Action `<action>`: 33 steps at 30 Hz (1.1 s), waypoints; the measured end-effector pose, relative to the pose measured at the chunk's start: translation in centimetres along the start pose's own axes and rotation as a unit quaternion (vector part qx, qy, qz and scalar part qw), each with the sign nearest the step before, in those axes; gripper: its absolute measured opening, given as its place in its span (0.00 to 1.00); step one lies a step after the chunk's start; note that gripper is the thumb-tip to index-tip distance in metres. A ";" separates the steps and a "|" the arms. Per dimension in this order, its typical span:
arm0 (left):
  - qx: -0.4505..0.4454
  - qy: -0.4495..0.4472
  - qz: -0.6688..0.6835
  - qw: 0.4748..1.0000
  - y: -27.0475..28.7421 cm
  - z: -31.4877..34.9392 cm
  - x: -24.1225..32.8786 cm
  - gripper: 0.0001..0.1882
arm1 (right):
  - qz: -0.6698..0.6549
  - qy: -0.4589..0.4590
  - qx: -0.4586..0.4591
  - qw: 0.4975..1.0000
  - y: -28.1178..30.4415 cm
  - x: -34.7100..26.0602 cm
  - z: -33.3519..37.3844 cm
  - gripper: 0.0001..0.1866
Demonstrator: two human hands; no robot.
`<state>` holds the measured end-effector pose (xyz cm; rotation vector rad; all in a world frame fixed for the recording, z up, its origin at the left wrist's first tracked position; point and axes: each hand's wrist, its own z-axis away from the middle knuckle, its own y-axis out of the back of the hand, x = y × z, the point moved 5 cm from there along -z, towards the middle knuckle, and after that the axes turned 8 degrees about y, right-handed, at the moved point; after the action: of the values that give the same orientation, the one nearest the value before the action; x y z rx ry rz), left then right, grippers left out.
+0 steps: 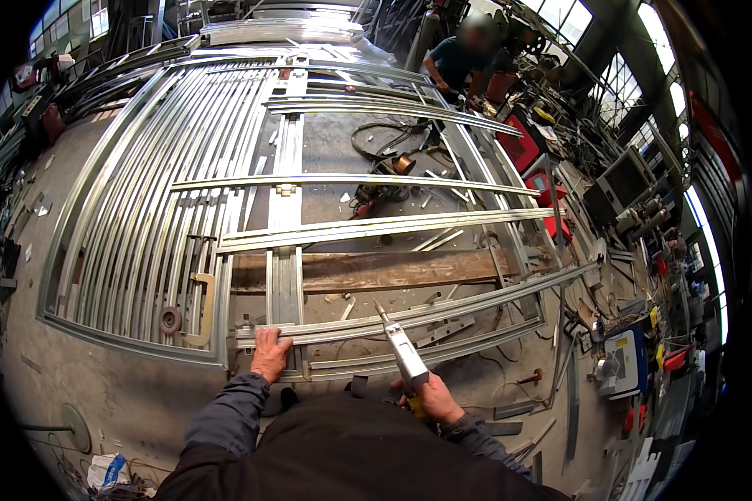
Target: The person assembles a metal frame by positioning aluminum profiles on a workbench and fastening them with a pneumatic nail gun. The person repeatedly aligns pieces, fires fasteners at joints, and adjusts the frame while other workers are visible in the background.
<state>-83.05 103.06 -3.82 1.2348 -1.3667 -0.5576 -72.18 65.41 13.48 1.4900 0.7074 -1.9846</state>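
Observation:
My left hand (270,354) is curled over the left end of a pair of long silver metal bars (443,313), its fingers on their far side. These bars slant up to the right across a large metal frame. My right hand (433,399) grips a silver pistol-shaped tool (407,351) by its rear handle, where a yellow part shows. The tool's thin pointed tip hangs just above the bars, pointing away from me; whether it touches them I cannot tell.
Left lies a slatted metal panel (134,209) with a cream C-shaped clamp (202,309) and a small round disc (170,319). A wooden plank (376,270) crosses beneath the bars. Cables, offcuts and a blue-white machine (625,361) stand right. Another person (459,60) works at the far right.

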 end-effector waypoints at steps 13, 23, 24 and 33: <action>0.003 0.021 0.015 1.000 -0.1 0.0 0.1 0.14 | -0.042 -0.029 -0.017 0.999 -0.1 0.9 -0.4 0.24; 0.024 0.026 0.002 0.999 -0.6 0.3 0.3 0.14 | -0.031 -0.048 -0.023 0.998 0.2 0.5 -0.9 0.19; 0.022 0.030 0.001 0.999 -0.7 0.3 0.3 0.15 | -0.027 -0.047 -0.025 0.998 0.4 0.6 -1.0 0.19; 0.012 0.057 -0.009 0.998 -0.8 0.4 0.8 0.15 | -0.023 -0.051 -0.028 0.998 0.9 0.0 -0.8 0.19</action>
<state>-82.96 101.94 -4.30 1.2807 -1.2711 -0.4770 -70.99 65.35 13.16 1.3422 0.7541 -2.0420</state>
